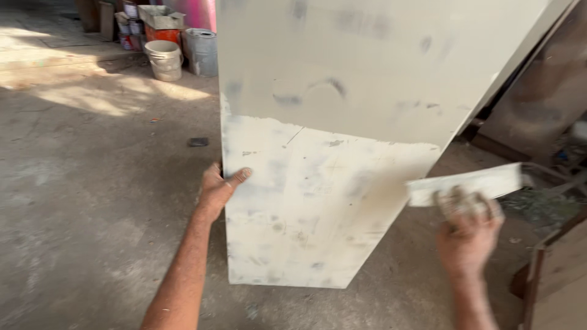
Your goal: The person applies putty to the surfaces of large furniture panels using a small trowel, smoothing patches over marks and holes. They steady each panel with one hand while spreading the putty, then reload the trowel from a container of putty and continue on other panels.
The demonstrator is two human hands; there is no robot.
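Buckets and paint tins crowd the upper left of the frame, on a dusty concrete floor with a small dark object lying just left of centre. Next comes the left hand, gripping the left edge of a tall pale board that stands upright on the floor; its thumb lies flat on the board's face, its fingers hidden behind the edge. The board's lower half is coated with whitish filler. At lower right, the blurred right hand is closed around a wide putty-smeared scraper, its blade just at the board's right edge.
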